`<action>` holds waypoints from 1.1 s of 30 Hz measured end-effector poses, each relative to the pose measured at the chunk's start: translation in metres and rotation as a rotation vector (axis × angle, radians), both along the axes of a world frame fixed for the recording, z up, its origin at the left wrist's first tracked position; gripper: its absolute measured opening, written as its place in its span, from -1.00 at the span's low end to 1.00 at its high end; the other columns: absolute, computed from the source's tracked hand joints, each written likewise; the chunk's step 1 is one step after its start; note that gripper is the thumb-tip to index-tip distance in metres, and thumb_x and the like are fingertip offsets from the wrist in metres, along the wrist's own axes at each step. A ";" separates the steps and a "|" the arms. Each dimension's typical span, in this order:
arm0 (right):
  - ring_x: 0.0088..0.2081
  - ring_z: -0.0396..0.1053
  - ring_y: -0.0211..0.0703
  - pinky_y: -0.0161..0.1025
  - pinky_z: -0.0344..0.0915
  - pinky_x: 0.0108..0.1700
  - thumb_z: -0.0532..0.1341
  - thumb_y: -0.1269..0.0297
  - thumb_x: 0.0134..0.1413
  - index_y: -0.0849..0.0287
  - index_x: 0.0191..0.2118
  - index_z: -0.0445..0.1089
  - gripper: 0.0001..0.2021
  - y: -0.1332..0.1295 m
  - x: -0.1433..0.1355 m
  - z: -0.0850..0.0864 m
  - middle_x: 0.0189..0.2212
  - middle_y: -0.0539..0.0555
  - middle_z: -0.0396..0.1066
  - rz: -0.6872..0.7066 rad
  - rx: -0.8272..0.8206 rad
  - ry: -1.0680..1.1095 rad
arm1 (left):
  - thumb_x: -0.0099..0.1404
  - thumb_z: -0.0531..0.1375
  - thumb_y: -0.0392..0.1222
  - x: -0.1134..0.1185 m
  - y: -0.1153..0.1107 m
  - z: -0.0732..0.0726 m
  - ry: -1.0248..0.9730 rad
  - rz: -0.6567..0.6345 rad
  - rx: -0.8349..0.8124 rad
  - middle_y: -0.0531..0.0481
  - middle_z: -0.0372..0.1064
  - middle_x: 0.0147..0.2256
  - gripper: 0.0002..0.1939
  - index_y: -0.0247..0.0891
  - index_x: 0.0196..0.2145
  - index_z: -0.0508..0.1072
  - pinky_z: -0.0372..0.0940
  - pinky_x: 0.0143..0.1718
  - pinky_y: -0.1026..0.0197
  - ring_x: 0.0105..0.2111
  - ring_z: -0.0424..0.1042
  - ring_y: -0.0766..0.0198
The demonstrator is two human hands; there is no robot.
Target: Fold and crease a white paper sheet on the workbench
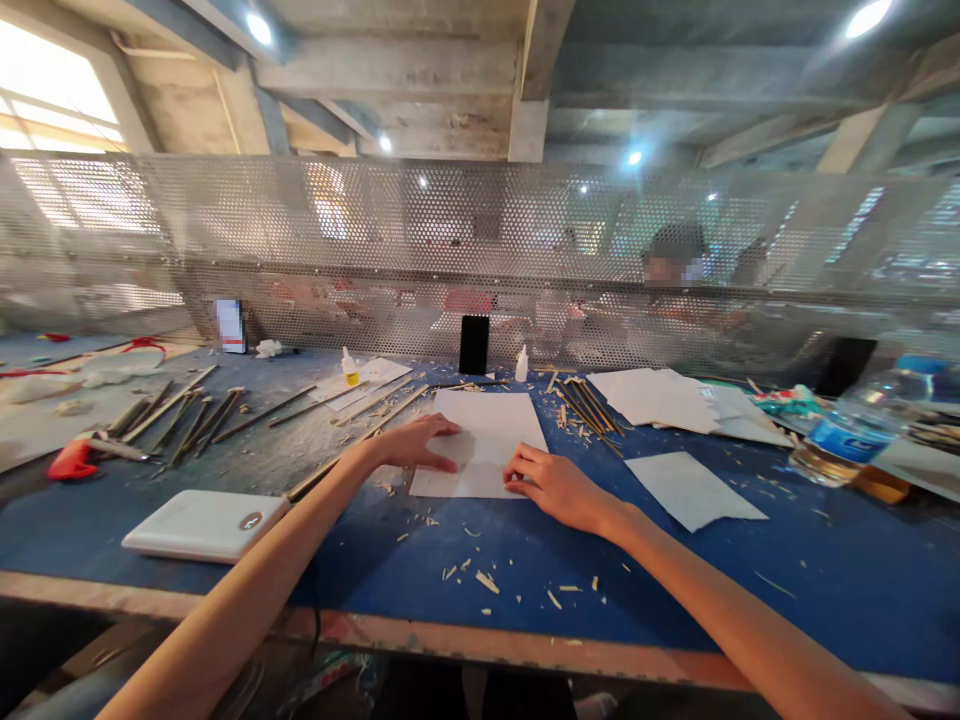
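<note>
Wood slivers (487,582): lying nearest.
Right hand (551,487): curling at the near right corner of the white paper sheet (487,430); cannot tell if pinching.
Left hand (414,442): spreading fingers over the sheet's left side.
Sheet: lying flat; slivers getting underneath could be creasing it.
White nozzle-tipped bottle (521,366): standing beyond; a forward shove could be toppling it.

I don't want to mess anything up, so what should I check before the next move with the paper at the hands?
1. Left hand at the paper: ok.
2. Right hand by its near right corner: ok.
3. Table swept of wood bits: not ok, some lie in front of the paper.
4. White bottle upright: ok.
5. Nothing trapped under the paper: cannot tell, it's hidden.
</note>
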State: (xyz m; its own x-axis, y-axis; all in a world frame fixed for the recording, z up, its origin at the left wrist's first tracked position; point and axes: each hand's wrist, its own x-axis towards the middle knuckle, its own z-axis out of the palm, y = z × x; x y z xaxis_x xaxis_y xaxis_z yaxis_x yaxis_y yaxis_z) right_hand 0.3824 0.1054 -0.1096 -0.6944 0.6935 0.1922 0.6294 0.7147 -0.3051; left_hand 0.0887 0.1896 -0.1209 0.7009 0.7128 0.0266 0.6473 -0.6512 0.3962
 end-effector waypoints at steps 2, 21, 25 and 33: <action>-0.24 0.40 -0.19 -0.25 0.26 -0.17 0.08 0.26 0.34 0.15 -0.17 0.42 -0.81 0.001 0.002 0.002 -0.15 0.08 0.35 0.023 -0.001 -0.015 | 0.14 0.26 0.30 -0.001 0.001 -0.002 -0.003 0.000 0.008 -0.16 0.26 0.11 -0.22 -0.19 0.18 0.28 0.11 0.11 0.06 0.07 0.26 -0.05; -0.24 0.38 -0.20 -0.25 0.27 -0.13 0.11 0.24 0.32 0.15 -0.18 0.43 -0.82 0.000 0.003 0.003 -0.17 0.07 0.34 -0.008 -0.030 0.008 | 0.13 0.26 0.30 -0.001 0.002 -0.003 -0.028 -0.017 -0.001 -0.16 0.27 0.09 -0.22 -0.19 0.18 0.28 0.12 0.11 0.05 0.07 0.27 -0.03; -0.22 0.39 -0.19 -0.25 0.26 -0.13 0.10 0.23 0.33 0.14 -0.17 0.43 -0.81 0.001 0.002 0.002 -0.15 0.08 0.34 0.002 -0.017 0.009 | 0.15 0.25 0.29 0.000 0.002 -0.001 -0.005 -0.025 0.022 -0.15 0.28 0.08 -0.25 -0.17 0.16 0.30 0.12 0.11 0.05 0.05 0.28 -0.02; -0.23 0.39 -0.19 -0.25 0.27 -0.14 0.10 0.22 0.32 0.15 -0.17 0.45 -0.80 0.001 0.004 0.002 -0.16 0.09 0.35 -0.005 -0.023 0.006 | 0.15 0.25 0.28 0.000 0.000 0.001 0.013 -0.011 0.016 -0.14 0.29 0.07 -0.27 -0.16 0.16 0.30 0.14 0.09 0.08 0.04 0.29 -0.01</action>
